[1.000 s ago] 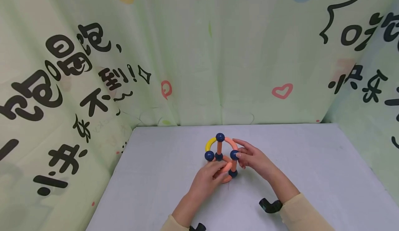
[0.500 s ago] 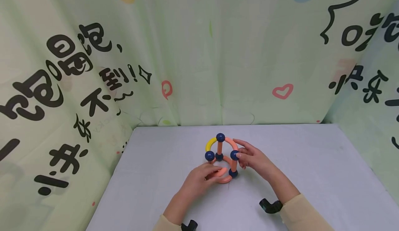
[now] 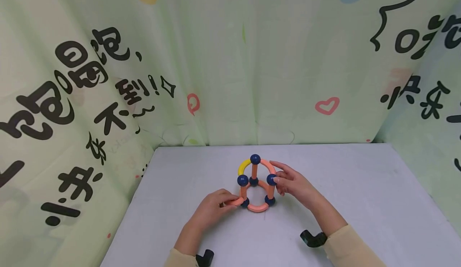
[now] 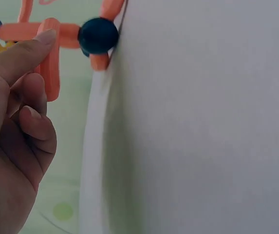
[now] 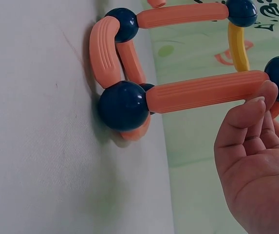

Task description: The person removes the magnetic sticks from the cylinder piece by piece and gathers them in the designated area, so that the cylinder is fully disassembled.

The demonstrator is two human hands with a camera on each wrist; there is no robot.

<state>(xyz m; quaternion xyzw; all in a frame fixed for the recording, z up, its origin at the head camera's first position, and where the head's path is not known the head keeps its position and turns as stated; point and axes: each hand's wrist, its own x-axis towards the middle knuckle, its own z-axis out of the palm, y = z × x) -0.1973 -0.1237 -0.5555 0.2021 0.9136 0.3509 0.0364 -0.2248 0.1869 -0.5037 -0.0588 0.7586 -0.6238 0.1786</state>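
Left hand pinched a rod by the frame at eight o'clock; right hand pinched its three-o'clock corner, presumably steadying it.

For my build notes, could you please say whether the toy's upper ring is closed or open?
Open: the yellow arc and a salmon arc form its back, but nothing bridges the left upper ball and right upper ball.

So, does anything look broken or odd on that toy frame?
Nothing looks broken. The upper ring looks incomplete: its near side is open between two blue balls, while the left hand pinches a pink piece.
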